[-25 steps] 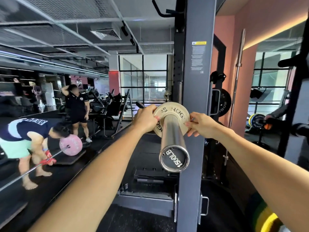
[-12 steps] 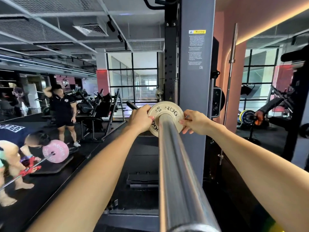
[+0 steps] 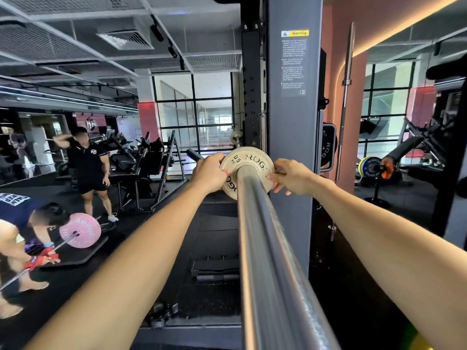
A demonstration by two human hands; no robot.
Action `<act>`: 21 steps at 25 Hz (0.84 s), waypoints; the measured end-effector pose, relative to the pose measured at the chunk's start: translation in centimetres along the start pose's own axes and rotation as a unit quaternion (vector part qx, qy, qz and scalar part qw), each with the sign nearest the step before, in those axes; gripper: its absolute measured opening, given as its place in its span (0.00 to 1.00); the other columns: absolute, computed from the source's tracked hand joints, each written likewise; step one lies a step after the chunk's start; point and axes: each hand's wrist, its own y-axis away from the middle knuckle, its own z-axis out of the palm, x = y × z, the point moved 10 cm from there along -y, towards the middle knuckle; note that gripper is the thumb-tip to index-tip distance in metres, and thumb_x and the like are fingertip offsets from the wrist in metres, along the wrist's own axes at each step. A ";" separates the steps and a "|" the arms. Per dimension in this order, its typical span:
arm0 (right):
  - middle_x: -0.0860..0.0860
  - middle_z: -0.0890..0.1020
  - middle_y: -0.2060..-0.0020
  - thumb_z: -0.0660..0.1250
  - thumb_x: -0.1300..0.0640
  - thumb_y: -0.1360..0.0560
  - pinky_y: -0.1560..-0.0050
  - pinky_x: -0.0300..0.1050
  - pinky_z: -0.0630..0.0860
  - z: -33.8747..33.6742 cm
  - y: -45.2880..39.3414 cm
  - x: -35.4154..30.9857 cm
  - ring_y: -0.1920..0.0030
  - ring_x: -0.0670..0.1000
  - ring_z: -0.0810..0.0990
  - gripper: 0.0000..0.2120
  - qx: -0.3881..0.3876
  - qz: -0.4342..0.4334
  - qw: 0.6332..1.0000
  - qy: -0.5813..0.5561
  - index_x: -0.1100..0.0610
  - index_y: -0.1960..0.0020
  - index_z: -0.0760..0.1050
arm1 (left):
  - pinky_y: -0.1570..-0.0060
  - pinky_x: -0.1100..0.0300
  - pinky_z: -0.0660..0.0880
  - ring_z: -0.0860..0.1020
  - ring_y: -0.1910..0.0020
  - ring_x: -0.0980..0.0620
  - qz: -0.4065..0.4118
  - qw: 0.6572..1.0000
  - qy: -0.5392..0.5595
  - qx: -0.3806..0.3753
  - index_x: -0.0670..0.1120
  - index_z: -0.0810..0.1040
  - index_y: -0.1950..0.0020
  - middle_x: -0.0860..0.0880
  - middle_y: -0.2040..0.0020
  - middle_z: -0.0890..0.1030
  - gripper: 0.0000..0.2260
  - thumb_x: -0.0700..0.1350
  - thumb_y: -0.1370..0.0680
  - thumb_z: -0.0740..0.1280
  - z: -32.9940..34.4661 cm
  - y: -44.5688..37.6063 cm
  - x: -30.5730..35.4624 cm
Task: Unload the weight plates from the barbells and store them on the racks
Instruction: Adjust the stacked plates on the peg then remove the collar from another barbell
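A small cream weight plate [image 3: 247, 170] sits on the barbell sleeve [image 3: 262, 248], just beside the grey rack upright [image 3: 293, 147]. The left hand [image 3: 209, 174] curls its fingers over the plate's left rim; the right hand [image 3: 293, 176] pinches the right rim.
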 end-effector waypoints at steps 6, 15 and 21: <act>0.56 0.78 0.61 0.63 0.44 0.23 0.57 0.51 0.81 2.3 2.5 1.9 0.60 0.57 0.79 0.16 -0.033 0.065 0.996 0.043 0.57 0.57 0.70 | 0.53 0.57 0.72 0.76 0.54 0.51 -0.017 0.999 -0.026 -0.045 0.53 0.74 0.50 0.53 0.54 0.79 0.13 0.60 0.26 0.68 -1.6 3.5 -1.8; 0.55 0.79 0.46 0.71 0.54 0.25 0.51 0.36 0.78 12.3 7.9 -4.9 0.46 0.54 0.78 0.13 -0.131 -0.008 0.990 -0.058 0.58 0.45 0.72 | 0.49 0.54 0.72 0.76 0.48 0.49 -0.119 0.990 -0.033 -0.063 0.55 0.73 0.43 0.49 0.48 0.78 0.18 0.60 0.28 0.71 -9.8 14.9 -8.0; 0.53 0.75 0.38 0.63 0.40 0.23 0.36 0.47 0.69 20.6 8.9 -14.1 0.38 0.54 0.74 0.30 -0.187 -0.052 0.980 0.038 0.55 0.28 0.63 | 0.48 0.56 0.70 0.76 0.47 0.48 -0.166 0.984 -0.051 -0.031 0.54 0.74 0.40 0.48 0.46 0.76 0.21 0.58 0.29 0.72 -18.2 20.3 -15.0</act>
